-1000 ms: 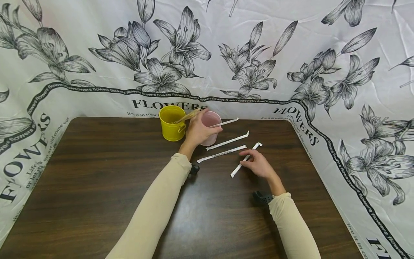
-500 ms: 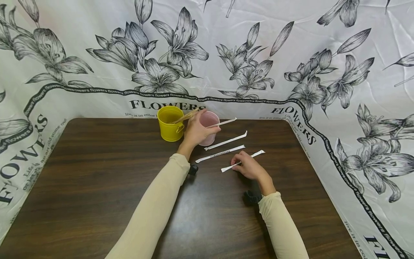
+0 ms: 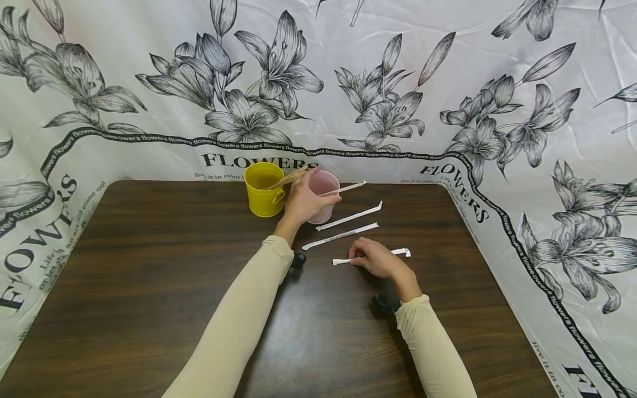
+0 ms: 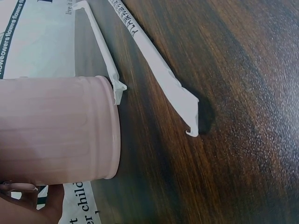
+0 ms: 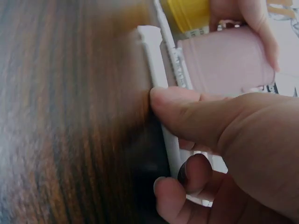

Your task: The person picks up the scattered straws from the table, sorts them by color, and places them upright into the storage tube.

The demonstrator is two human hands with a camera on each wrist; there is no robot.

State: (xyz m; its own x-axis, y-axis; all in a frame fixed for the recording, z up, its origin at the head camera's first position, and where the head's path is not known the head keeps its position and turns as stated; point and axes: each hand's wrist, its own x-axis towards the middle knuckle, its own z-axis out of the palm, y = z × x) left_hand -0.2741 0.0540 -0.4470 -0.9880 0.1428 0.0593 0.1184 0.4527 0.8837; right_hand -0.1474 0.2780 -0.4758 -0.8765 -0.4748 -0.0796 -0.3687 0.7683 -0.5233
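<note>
My left hand (image 3: 304,200) grips the pink bucket (image 3: 324,182) at the back of the table, its thumb over the near rim. A white paper-wrapped straw (image 3: 353,187) leans out of that bucket to the right. Further forward, my right hand (image 3: 375,257) pinches another paper-wrapped straw (image 3: 401,252) between thumb and fingers. Its ends show on both sides of the hand, and the right wrist view has the thumb pressed on the wrapper (image 5: 156,60). Two more wrapped straws lie between the hands: one plain (image 3: 350,216), one with printed lettering (image 3: 340,236).
Left of the pink bucket stands a yellow bucket (image 3: 264,202) with tan sticks (image 3: 287,178) slanting out of it towards the left hand. The dark wooden table (image 3: 174,287) ends at a white flower-printed cloth (image 3: 169,160) behind and at both sides.
My right hand has taken hold of the nearest straw, moved left and turned it from steeply slanted to nearly level across the view. The left hand stays on the pink bucket.
</note>
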